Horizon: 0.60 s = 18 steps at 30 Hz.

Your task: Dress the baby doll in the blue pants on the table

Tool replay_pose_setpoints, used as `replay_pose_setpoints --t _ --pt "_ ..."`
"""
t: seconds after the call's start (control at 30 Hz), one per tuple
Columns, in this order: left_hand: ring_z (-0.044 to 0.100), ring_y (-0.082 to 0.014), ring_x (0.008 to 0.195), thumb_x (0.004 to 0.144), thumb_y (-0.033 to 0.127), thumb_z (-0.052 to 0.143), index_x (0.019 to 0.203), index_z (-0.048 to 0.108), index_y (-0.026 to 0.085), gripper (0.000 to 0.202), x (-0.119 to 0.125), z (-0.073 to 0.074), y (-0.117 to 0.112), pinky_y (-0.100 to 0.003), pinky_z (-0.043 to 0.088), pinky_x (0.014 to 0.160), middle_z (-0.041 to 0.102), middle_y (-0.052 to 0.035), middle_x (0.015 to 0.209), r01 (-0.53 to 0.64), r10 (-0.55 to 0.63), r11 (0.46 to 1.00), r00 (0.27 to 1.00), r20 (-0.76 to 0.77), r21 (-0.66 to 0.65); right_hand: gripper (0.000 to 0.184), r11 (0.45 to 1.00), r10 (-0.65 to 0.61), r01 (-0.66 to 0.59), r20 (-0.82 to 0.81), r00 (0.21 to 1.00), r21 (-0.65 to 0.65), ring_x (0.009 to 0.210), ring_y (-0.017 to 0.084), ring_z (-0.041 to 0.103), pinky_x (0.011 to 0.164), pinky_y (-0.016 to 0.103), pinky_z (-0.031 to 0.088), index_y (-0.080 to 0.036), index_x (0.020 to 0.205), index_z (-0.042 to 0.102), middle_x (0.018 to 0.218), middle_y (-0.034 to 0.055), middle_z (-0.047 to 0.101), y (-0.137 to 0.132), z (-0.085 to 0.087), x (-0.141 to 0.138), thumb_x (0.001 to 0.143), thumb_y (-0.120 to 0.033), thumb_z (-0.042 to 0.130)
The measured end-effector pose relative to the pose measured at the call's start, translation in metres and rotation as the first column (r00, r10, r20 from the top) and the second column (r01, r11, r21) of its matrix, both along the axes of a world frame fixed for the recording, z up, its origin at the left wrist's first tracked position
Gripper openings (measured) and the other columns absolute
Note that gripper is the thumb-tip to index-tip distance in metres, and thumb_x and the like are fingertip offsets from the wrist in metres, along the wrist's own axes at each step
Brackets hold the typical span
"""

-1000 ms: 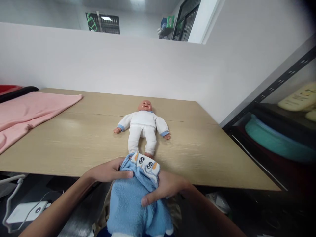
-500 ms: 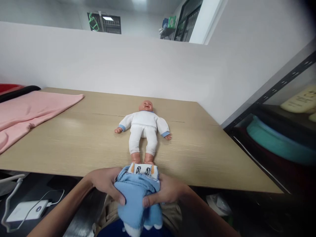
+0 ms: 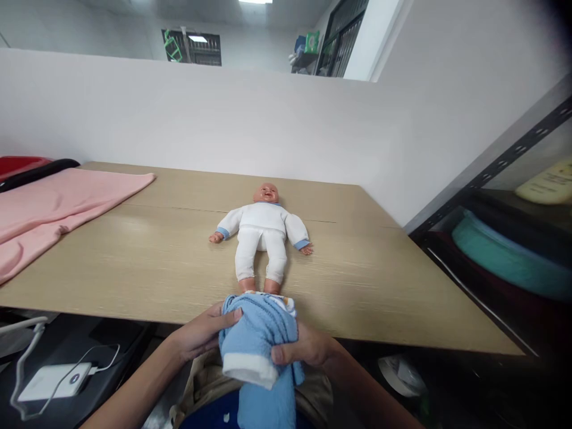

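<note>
Head view. The left hand (image 3: 202, 335) and right hand (image 3: 309, 348) grip one blue garment (image 3: 261, 325) between them. It sits at the near edge of the bench (image 3: 134, 262), bunched into a roll. A white cuff (image 3: 249, 369) faces the camera and the rest hangs down toward the lap. The left fingers are curled into the roll's left side with the thumb laid over the top. The right thumb presses on the front beside the cuff, and the other right fingers are hidden behind the cloth, so both hands are clamped on the garment.

The garment looks like fleece. It is probably light, soft and limp, and not fragile. It should sag wherever it is not held and is unlikely to slip in the fingers. The firm cuff or the rolled edge looks like the best place to hold it, with one hand on each side.

One doll (image 3: 263, 232) in white lies on its back on the bench, with its feet just beyond the garment. One pink cloth (image 3: 53, 202) lies spread at the bench's left end, well apart from the doll. Below the bench on the left sits one white pack (image 3: 53, 381) with a cable. A dark shelf (image 3: 496, 170) on the right holds one teal item (image 3: 504, 257) and some pale things that are too cut off to count.
</note>
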<state>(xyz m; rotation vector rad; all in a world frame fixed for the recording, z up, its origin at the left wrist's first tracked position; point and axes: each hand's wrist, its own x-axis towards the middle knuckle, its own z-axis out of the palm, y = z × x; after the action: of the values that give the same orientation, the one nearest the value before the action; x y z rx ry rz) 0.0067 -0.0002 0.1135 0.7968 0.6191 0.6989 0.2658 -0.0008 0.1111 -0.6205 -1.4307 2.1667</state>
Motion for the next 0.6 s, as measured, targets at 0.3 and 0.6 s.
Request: replay_pose_setpoints --t 0.3,0.6 --pt "0.078 -0.0247 0.101 0.060 0.064 0.109 0.132 0.082 0.020 0.088 -0.008 0.004 -0.024 -0.032 0.060 0.095 0.085 -0.0097 0.116 -0.035 0.030 0.992 0.999 0.043 0.120 0.084 0.991 -0.075 0.076 -0.014 0.997 0.113 0.138 0.033 0.073 0.123 0.048 0.055 -0.021 0.148 0.070 0.147 0.0131 0.078 -0.002 0.040 -0.008 0.075 -0.046 0.104" --pt "0.076 -0.0325 0.101 0.095 0.065 0.074 0.097 0.072 0.020 0.044 0.008 0.012 -0.006 -0.041 0.056 0.094 0.082 -0.0082 0.101 -0.191 0.414 0.883 0.746 -0.521 0.428 0.034 0.725 -0.578 0.110 0.514 0.634 0.679 0.118 0.033 0.079 0.101 0.044 0.060 -0.023 0.132 0.069 0.124 0.0112 0.083 0.006 0.075 -0.031 0.099 -0.019 0.065"
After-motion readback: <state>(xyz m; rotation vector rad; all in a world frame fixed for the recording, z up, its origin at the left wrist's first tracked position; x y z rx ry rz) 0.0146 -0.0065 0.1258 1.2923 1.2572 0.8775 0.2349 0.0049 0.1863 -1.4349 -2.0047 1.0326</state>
